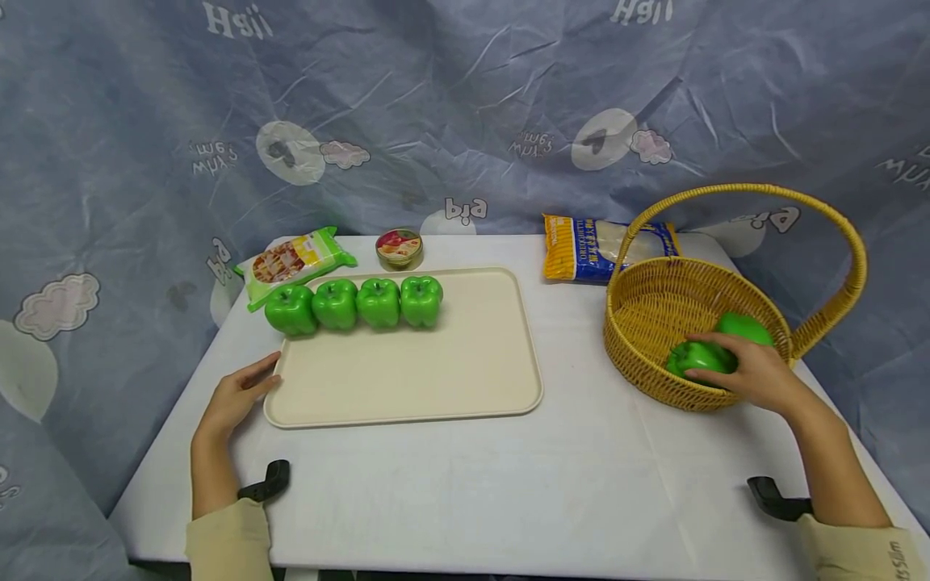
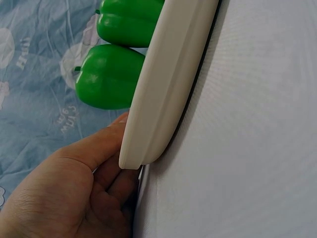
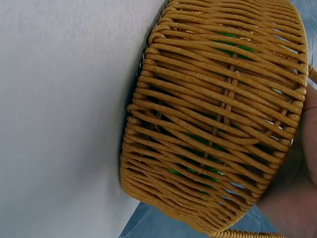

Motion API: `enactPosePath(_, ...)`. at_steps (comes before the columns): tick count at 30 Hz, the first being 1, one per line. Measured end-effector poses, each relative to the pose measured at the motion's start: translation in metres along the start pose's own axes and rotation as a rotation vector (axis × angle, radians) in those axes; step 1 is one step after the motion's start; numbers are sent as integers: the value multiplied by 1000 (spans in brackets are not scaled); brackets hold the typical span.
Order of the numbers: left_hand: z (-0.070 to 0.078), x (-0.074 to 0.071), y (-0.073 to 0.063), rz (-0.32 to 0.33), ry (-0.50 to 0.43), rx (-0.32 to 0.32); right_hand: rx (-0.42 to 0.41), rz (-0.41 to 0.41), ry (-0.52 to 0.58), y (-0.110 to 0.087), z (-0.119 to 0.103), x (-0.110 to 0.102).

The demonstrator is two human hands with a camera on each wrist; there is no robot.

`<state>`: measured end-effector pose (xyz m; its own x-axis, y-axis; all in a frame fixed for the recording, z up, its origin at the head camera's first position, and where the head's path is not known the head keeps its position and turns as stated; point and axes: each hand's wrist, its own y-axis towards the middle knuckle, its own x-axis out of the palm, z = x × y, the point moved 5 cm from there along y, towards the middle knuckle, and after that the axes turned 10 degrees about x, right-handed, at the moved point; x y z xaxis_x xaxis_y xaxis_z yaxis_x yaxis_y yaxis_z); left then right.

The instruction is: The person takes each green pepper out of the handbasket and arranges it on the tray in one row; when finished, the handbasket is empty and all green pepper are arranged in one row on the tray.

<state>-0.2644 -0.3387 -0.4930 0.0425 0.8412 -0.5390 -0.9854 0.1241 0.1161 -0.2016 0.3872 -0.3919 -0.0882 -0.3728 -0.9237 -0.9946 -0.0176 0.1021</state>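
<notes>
Several green bell peppers (image 1: pixel 379 303) stand in a row along the back of the cream tray (image 1: pixel 407 371). My left hand (image 1: pixel 234 400) is at the tray's left edge. The left wrist view shows its thumb against the rim and the other fingers curled below, holding the edge (image 2: pixel 153 99). On the right, my right hand (image 1: pixel 756 369) reaches into the wicker basket (image 1: pixel 654 294) and grips a green bell pepper (image 1: pixel 699 357). Another green pepper (image 1: pixel 744 328) lies behind that one. In the right wrist view, the basket wall (image 3: pixel 213 109) hides most of the fingers.
A green snack packet (image 1: pixel 294 262) and a small round tin (image 1: pixel 399 248) lie behind the tray. An orange and blue pasta bag (image 1: pixel 581 248) lies beside the basket. The basket's tall handle (image 1: pixel 756 190) arches above it. A patterned cloth (image 1: pixel 450 105) hangs behind the white table (image 1: pixel 465 492).
</notes>
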Motion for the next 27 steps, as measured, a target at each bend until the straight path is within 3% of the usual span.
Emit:
enactPosePath(12,1,0,-2,1,3,7,111,131,30,-5,1,-11)
enactPosePath(21,2,0,-2,3,5,5,125,314,226,-17,-15,-21)
enactPosePath(27,2,0,-1,4,-4,3,17,466,378,-24,-39,-28)
